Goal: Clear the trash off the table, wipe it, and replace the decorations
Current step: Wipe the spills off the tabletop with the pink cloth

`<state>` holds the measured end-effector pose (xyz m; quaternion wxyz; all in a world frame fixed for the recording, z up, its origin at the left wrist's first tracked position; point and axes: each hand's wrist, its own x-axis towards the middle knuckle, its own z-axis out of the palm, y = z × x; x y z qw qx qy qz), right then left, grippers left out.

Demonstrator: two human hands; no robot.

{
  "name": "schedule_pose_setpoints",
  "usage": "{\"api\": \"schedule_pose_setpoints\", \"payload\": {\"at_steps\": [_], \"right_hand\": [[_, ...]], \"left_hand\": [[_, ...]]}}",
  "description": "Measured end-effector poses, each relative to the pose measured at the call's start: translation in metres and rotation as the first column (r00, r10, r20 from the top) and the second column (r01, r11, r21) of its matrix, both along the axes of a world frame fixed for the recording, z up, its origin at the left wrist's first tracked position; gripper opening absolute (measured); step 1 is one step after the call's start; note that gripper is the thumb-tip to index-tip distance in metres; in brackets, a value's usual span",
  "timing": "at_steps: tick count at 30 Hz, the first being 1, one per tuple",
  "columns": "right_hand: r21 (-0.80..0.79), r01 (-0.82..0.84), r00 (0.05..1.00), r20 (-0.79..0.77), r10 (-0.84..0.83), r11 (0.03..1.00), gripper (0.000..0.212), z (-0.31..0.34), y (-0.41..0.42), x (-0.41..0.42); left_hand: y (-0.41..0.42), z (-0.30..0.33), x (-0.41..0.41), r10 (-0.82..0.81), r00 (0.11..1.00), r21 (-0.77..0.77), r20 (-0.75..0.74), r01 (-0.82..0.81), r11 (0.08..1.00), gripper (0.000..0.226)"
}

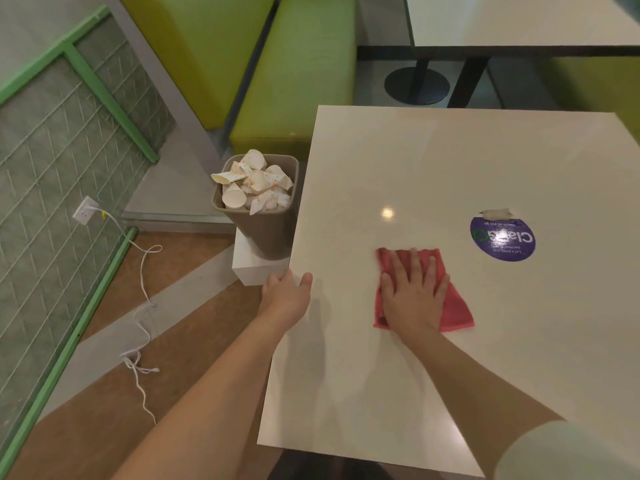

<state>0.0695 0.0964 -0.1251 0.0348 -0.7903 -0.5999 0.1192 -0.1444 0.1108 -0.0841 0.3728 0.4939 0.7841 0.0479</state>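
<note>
cloth point(453, 306) on table point(450, 161), bin point(266, 233) at left.

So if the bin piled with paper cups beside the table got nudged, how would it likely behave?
The bin probably tips easily: it tapers toward its base and stands on a small white block. It is likely light, since its load looks like paper cups. The cups are heaped above the rim, so a bump would probably spill some.
</note>
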Motion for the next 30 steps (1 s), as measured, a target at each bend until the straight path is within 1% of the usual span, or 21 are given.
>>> {"api": "schedule_pose_setpoints", "payload": {"at_steps": [3, 7, 9, 11, 13, 16, 18, 20, 22, 23, 25, 28, 30], "right_hand": [[0.027, -0.166, 0.985, -0.033, 0.167, 0.986, 0.055, 0.003, -0.019, -0.046], [0.043, -0.343, 0.937, -0.057, 0.345, 0.939, 0.052, 0.004, -0.047, -0.108], [0.037, -0.415, 0.907, -0.052, 0.417, 0.909, 0.052, 0.003, -0.052, -0.118], [0.053, -0.465, 0.881, -0.066, 0.468, 0.884, 0.052, 0.005, -0.050, -0.114], [0.049, -0.429, 0.899, -0.078, 0.432, 0.902, 0.053, 0.007, -0.048, -0.096], [0.057, -0.177, 0.983, -0.039, 0.179, 0.983, 0.053, 0.003, -0.048, -0.050], [0.041, -0.054, 0.998, -0.016, 0.055, 0.998, 0.055, 0.000, -0.051, -0.017], [-0.001, 0.009, 1.000, -0.018, -0.009, 1.000, 0.057, -0.001, -0.051, -0.007], [-0.014, 0.072, 0.997, -0.019, -0.073, 0.997, 0.054, 0.001, -0.049, -0.020], [-0.019, 0.094, 0.995, -0.022, -0.095, 0.995, 0.053, 0.002, -0.051, -0.034], [-0.011, 0.046, 0.998, -0.036, -0.047, 0.999, 0.053, 0.003, -0.059, -0.069], [0.030, -0.087, 0.995, -0.039, 0.089, 0.996, 0.053, 0.003, -0.079, -0.130], [0.049, -0.110, 0.993, -0.044, 0.112, 0.993, 0.050, 0.002, -0.088, -0.163]], "left_hand": [[0.001, -0.001, -0.002, -0.031, 1.000, 0.022, 0.004, 0.030, 0.999, 0.051], [0.001, -0.005, -0.010, -0.027, 0.999, 0.063, 0.031, 0.025, 0.998, 0.052], [0.003, -0.007, -0.014, -0.011, 0.996, 0.069, 0.094, 0.005, 0.998, 0.050], [0.002, -0.009, -0.022, 0.062, 0.976, 0.056, 0.210, -0.075, 0.996, 0.045], [-0.005, -0.005, -0.029, 0.108, 0.945, 0.016, 0.310, -0.119, 0.993, 0.035], [-0.018, -0.006, -0.042, 0.117, 0.913, -0.074, 0.392, -0.095, 0.993, 0.044], [-0.024, -0.007, -0.047, 0.112, 0.897, -0.090, 0.428, -0.081, 0.993, 0.049], [-0.025, -0.005, -0.051, 0.101, 0.893, -0.101, 0.438, -0.064, 0.993, 0.048], [-0.026, -0.005, -0.054, 0.119, 0.884, -0.124, 0.452, -0.070, 0.990, 0.045], [-0.026, -0.006, -0.057, 0.118, 0.884, -0.127, 0.453, -0.067, 0.990, 0.048], [-0.026, -0.008, -0.062, 0.082, 0.893, -0.120, 0.442, -0.032, 0.992, 0.050], [-0.028, -0.010, -0.066, 0.028, 0.886, -0.098, 0.463, 0.020, 0.995, 0.042], [-0.031, -0.012, -0.070, 0.035, 0.877, -0.102, 0.478, 0.015, 0.995, 0.045]]}}
